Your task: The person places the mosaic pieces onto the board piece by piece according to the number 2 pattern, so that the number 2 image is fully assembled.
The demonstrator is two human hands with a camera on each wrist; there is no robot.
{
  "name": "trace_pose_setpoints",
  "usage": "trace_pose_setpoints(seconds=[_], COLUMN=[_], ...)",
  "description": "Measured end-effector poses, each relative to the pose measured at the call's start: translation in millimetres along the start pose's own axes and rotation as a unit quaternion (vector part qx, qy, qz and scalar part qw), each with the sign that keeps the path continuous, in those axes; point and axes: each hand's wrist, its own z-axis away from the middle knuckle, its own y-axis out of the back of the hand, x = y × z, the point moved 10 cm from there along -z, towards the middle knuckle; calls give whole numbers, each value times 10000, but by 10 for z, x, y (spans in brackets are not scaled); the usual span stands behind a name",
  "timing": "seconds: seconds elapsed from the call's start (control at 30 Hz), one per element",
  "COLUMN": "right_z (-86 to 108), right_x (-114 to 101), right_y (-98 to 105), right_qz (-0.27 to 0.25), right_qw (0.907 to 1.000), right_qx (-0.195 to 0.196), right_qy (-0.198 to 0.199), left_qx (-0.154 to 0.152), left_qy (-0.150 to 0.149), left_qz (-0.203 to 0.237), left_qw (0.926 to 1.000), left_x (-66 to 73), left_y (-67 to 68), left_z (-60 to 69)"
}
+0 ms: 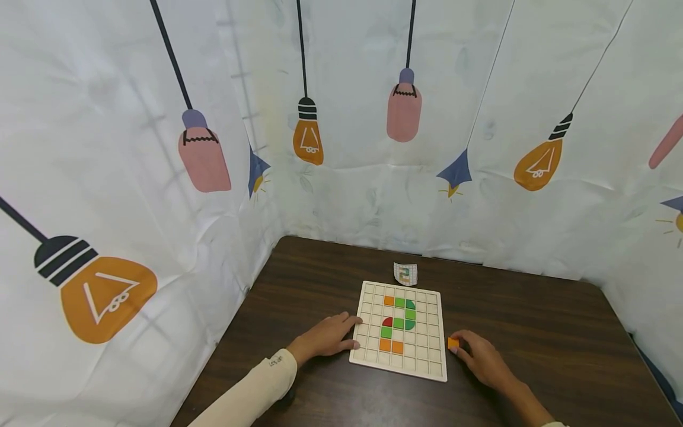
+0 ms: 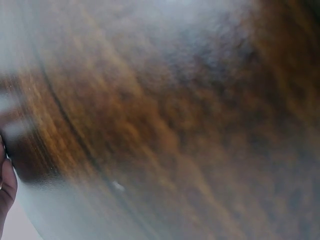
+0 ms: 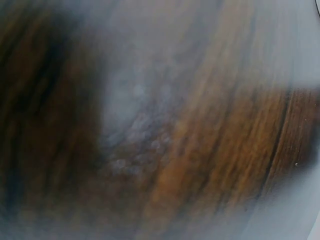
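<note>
A white grid board (image 1: 427, 356) lies on the dark wood table, with orange, green and red tiles set in several of its squares. My left hand (image 1: 329, 336) rests at the board's left edge, its fingers and thumb reaching onto the rim. Just off the board's right side, my right hand (image 1: 482, 359) pinches an orange square tile (image 1: 453, 343) between thumb and fingers. The left wrist view catches only a bit of the left hand (image 2: 7, 187) at its edge. Blurred table fills the right wrist view, and the right hand does not show there.
Behind the board lies a small paper card (image 1: 405, 274) printed with a coloured pattern on a grid. The brown table (image 1: 533, 320) reaches to a white curtain (image 1: 352, 201) printed with lamps, which hangs along the back and left.
</note>
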Motion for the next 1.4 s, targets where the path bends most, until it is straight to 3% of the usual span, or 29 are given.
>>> trace_pose_setpoints(seconds=[0.53, 0.83, 1.4], right_z=[-1, -25, -41], right_x=[-15, -86, -404], right_y=[85, 62, -114], right_qz=[-1014, -1230, -1566], right_qw=[9944, 9919, 9874], right_qx=[80, 0, -75], right_qy=[-290, -309, 210], left_qx=[29, 31, -2], left_qy=[3, 18, 73], left_qz=[-2, 1, 59], left_qw=[10000, 10000, 10000], left_x=[15, 13, 3], left_y=[14, 15, 8], left_z=[11, 12, 7])
